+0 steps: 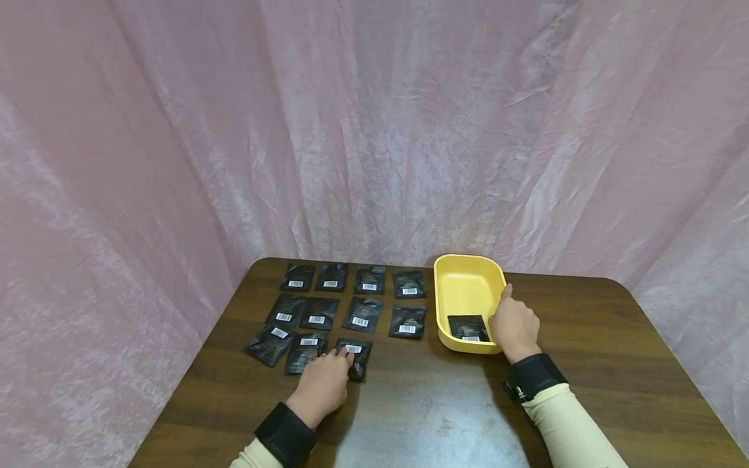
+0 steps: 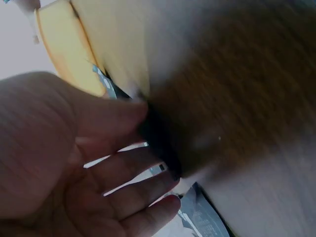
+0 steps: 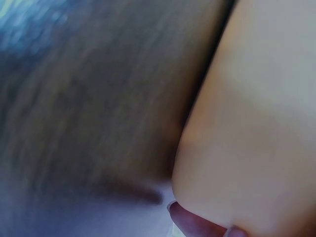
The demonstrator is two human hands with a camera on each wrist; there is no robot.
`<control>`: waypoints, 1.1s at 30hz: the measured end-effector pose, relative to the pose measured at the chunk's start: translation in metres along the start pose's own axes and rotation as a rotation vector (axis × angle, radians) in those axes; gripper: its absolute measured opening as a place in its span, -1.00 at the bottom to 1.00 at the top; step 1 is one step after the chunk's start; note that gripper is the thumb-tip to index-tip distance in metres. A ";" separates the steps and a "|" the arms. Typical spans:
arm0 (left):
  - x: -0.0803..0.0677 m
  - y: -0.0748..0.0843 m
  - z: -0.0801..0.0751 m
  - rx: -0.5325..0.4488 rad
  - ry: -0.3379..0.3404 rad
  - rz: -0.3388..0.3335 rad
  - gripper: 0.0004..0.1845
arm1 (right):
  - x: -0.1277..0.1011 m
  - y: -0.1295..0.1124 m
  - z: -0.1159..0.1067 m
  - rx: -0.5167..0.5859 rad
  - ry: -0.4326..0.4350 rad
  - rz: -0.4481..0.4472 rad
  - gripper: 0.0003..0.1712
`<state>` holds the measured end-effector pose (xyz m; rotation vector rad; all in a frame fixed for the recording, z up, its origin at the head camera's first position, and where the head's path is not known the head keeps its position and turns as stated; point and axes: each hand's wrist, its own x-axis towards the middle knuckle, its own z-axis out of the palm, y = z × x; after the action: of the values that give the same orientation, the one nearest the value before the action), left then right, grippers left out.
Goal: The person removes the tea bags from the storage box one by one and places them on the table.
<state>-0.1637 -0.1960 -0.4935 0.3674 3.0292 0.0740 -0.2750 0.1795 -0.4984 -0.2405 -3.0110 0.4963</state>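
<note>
Several flat black sachets (image 1: pixel 362 314) with white barcode labels lie in rough rows on the table. My left hand (image 1: pixel 324 385) is at the nearest right-hand sachet (image 1: pixel 359 364); its thumb and fingertips pinch that sachet's left side. In the left wrist view, the left hand (image 2: pixel 94 148) has its thumb and fingers against the dark sachet (image 2: pixel 160 140). A yellow plastic tub (image 1: pixel 468 259) stands to the right, with one sachet (image 1: pixel 467 328) flat inside. My right hand (image 1: pixel 516 326) grips the tub's right rim, index finger along it. Blurred fingers (image 3: pixel 197 222) show in the right wrist view.
The brown wooden table (image 1: pixel 585 338) has rounded far corners. Right behind it hangs a pink velvet curtain (image 1: pixel 374 130). Another sachet (image 1: pixel 306 351) lies just left of the pinched one, partly behind the left hand.
</note>
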 end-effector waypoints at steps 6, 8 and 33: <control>-0.001 -0.003 0.000 -0.069 -0.046 0.009 -0.49 | 0.000 0.001 -0.001 0.005 -0.015 -0.002 -0.09; -0.001 -0.003 0.000 -0.070 -0.039 0.014 -0.47 | 0.000 0.001 -0.001 0.004 -0.005 -0.004 -0.09; -0.005 0.000 0.003 -0.145 0.099 -0.017 -0.36 | 0.000 0.000 0.001 0.005 0.036 -0.017 -0.09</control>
<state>-0.1583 -0.1969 -0.4960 0.3357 3.0988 0.3182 -0.2746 0.1794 -0.4998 -0.2216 -2.9739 0.4919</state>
